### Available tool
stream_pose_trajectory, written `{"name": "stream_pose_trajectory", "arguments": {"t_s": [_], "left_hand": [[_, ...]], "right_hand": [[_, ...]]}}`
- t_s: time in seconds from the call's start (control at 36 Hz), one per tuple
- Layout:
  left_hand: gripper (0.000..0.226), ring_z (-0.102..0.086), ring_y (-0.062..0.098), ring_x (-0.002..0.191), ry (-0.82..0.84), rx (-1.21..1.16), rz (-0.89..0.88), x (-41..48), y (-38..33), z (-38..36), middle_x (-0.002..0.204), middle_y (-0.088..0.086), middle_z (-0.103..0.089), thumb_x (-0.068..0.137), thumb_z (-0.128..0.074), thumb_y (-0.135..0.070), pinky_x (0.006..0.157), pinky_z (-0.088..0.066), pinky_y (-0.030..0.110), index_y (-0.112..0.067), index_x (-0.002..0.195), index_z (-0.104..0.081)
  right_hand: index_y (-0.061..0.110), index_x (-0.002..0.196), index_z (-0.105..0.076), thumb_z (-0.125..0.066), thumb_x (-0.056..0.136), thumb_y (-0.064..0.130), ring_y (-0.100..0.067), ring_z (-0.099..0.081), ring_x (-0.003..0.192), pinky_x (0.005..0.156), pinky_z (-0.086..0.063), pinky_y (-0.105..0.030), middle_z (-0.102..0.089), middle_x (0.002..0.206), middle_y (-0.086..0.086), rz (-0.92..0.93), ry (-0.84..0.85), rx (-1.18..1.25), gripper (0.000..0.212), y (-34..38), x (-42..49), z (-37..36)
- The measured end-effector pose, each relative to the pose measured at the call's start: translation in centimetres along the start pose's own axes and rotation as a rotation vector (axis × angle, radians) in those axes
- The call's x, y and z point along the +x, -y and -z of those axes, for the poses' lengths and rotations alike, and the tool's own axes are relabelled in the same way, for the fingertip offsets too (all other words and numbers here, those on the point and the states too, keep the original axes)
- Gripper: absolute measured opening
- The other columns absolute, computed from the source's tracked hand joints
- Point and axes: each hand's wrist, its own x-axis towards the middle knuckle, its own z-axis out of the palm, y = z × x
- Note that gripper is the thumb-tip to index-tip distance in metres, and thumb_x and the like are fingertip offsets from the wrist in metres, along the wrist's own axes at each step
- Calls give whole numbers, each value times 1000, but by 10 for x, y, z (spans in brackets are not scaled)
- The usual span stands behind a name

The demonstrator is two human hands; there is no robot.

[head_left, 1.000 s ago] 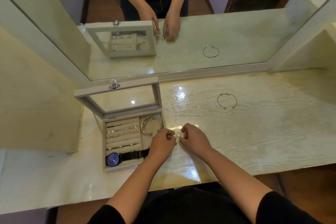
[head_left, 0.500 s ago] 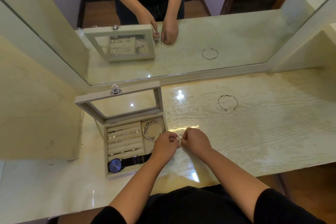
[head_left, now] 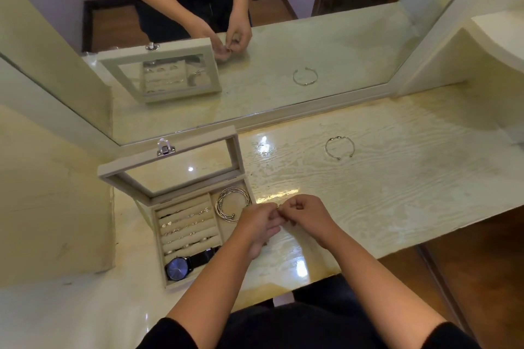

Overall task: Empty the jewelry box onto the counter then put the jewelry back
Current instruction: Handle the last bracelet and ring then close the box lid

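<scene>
lower centre of frame: left hand (head_left: 256,225) and right hand (head_left: 310,214) meet fingertip to fingertip over the counter (head_left: 397,187), just right of the jewelry box (head_left: 158,238). both pinch a small jewelry piece (head_left: 279,208) between thumb and forefinger. only a gold glint of it shows, so its kind cannot be told. right hand's other fingers are curled under; left hand's lower fingers hang looser, pointing down toward the counter. cannot tell whether the piece touches the counter.

jewelry box sits centre left. its lid (head_left: 170,160) is open and tilted back toward the mirror (head_left: 283,51), with a metal clasp (head_left: 164,147) on its upper edge. inside:
- ring rolls (head_left: 187,228) on the left side, small rings and studs tucked in the rows
- silver bangles (head_left: 219,207) in the upper right compartment
- watch (head_left: 181,266), blue dial, dark strap, lying along the bottom compartment; the strap end runs under the left wrist

an open silver cuff bracelet (head_left: 339,138) lies alone on the counter, right of centre, well apart from box and hands, near the mirror's lower edge.

the mirror fills the upper frame and reflects lid, hands and cuff. dark sleeves (head_left: 170,334) sit at the bottom edge.
</scene>
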Motion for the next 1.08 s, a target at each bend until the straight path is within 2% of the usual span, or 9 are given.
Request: {"name": "stream_pose_trajectory", "arguments": {"t_s": [0.08,0.14,0.28,0.44,0.56,0.81,0.92,1.0,1.08], "left_hand": [[12,-62,18,74,-5,-35,-10,4,-1,-6,77,7,-62,92,-49,-7,72,-50,24,-8,85,-59],[16,-60,17,72,-1,-48,-23,7,-2,-10,73,6,-62,90,-50,-1,73,-50,24,-8,78,-59],[14,-60,13,68,-21,-44,-22,14,-7,-29,72,6,-65,88,-53,3,73,-51,24,-8,83,-61],[14,-64,4,53,-78,-56,-86,25,-15,-72,71,5,-66,89,-52,3,55,-54,16,-6,90,-62],[12,-71,7,70,-72,-87,-133,31,-17,-104,82,3,-72,91,-50,-1,61,-55,18,-6,95,-60],[14,-71,5,73,-160,-101,-164,51,-14,-154,86,1,-72,93,-48,-6,72,-52,22,-11,89,-61],[15,-70,4,71,-217,-83,-167,55,-11,-164,87,1,-71,93,-48,-7,76,-50,24,-12,88,-61],[15,-69,3,67,-251,-83,-156,55,-9,-168,85,1,-71,93,-48,-6,72,-49,23,-12,87,-60],[15,-69,9,70,-268,-86,-151,54,-7,-170,85,4,-71,93,-48,-4,79,-51,27,-11,87,-60]], "right_hand": [[7,73,-66,-66,81,11,-7,-53,55,56,-44,-16,-59,61,1,-15,-23,22,9,-2,-5,2],[5,77,-65,-67,82,17,-8,-51,55,58,-42,-19,-58,61,1,-21,-25,-4,13,-4,-6,6],[15,69,-61,-64,83,16,-5,-50,54,62,-42,-22,-55,58,7,-1,-22,-95,15,-1,2,27],[21,65,-61,-66,84,18,-7,-52,53,59,-44,-22,-60,61,5,47,0,-94,19,2,20,78],[23,67,-57,-61,85,12,-8,-52,53,55,-44,-19,-57,61,4,45,-57,-92,22,-2,38,121],[9,88,-54,-52,90,21,-30,-64,86,78,-51,-37,-67,94,-14,-15,-163,-356,13,0,95,179],[1,103,-56,-48,93,27,-31,-60,98,72,-40,-28,-64,104,-15,-58,-139,-557,30,2,110,182],[-1,103,-56,-44,94,23,-33,-58,101,71,-37,-28,-62,109,-17,-56,-132,-649,29,2,117,182],[-1,100,-56,-42,93,18,-32,-58,98,69,-35,-27,-62,107,-17,-40,-124,-720,24,2,121,182]]}}
